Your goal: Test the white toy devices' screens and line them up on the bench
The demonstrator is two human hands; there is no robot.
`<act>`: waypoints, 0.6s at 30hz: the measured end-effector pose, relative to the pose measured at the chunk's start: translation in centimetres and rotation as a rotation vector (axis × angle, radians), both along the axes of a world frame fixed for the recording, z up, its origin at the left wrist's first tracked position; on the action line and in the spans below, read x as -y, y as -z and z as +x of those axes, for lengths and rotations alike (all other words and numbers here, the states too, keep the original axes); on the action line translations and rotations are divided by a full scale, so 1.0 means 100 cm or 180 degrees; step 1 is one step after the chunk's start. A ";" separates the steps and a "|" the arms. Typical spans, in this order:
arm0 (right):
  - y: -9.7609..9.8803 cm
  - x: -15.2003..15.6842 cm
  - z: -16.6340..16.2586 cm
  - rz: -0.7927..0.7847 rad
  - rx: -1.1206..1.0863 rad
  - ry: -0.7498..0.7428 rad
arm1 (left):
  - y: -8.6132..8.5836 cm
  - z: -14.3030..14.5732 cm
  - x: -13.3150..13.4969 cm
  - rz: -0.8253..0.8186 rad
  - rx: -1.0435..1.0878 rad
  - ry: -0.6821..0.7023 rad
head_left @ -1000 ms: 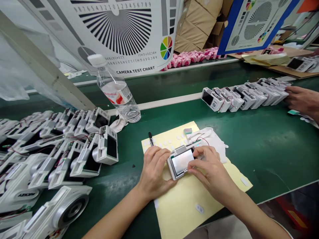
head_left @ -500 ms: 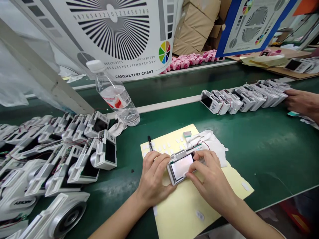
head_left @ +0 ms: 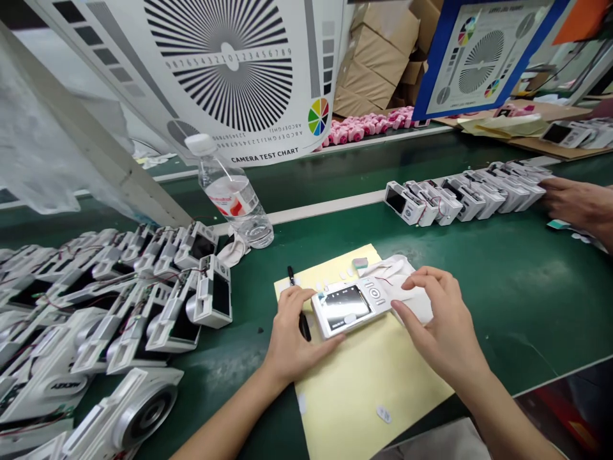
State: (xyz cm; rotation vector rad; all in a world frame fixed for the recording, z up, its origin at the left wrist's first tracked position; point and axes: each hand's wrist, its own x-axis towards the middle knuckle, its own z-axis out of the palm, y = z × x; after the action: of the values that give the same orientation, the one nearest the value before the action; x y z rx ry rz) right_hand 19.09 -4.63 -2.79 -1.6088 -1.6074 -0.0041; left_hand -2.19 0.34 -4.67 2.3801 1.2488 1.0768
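Note:
A white digital camera [head_left: 348,305] is held over the yellow paper [head_left: 354,390], its screen side toward me and lit. A small white oval sticker [head_left: 350,318] shows on the lower part of the screen. My left hand [head_left: 295,337] grips the camera's left end, thumb along the lower edge and fingers at the top. Beside the camera's button end, my right hand [head_left: 438,322] is open, thumb and fingers apart, with nothing between them. A thin red wire runs from the camera's top. Under my left fingers lies a black pen [head_left: 303,324].
White camera bodies [head_left: 211,294] crowd the left; another row [head_left: 460,195] stands at the back right, near a co-worker's hand [head_left: 577,204]. A water bottle [head_left: 239,204] leans behind. A white cloth [head_left: 416,300] and a small eraser-like block [head_left: 360,262] lie by the paper.
The screen has gone from plain white to a dark picture with icons. My right hand has let go of the camera and moved right, opening. The camera is turned more toward me.

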 end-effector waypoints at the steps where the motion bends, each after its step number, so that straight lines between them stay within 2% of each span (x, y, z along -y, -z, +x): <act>1: -0.003 0.001 0.003 -0.0066 -0.0127 -0.0071 | -0.001 -0.002 -0.001 -0.0234 0.0098 -0.0071; 5: -0.006 0.008 0.004 -0.0348 -0.0609 -0.0322 | -0.002 -0.006 -0.004 -0.0939 0.0473 -0.0224; 10: 0.002 0.013 0.001 -0.0526 -0.0892 -0.0366 | 0.004 -0.008 -0.001 -0.1229 0.0852 -0.0034; 13: 0.008 0.014 0.004 -0.0568 -0.1264 -0.0486 | 0.005 -0.009 0.001 -0.1159 0.0962 0.0113; 18: 0.015 0.017 0.004 -0.0869 -0.2308 -0.0906 | -0.004 -0.011 0.010 -0.0611 0.0843 0.0592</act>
State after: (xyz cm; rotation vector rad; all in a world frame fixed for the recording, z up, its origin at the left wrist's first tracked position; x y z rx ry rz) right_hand 19.51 -6.29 -4.31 -1.3288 -1.2638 0.8797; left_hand -3.24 -0.63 -4.24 2.0839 0.9717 1.1151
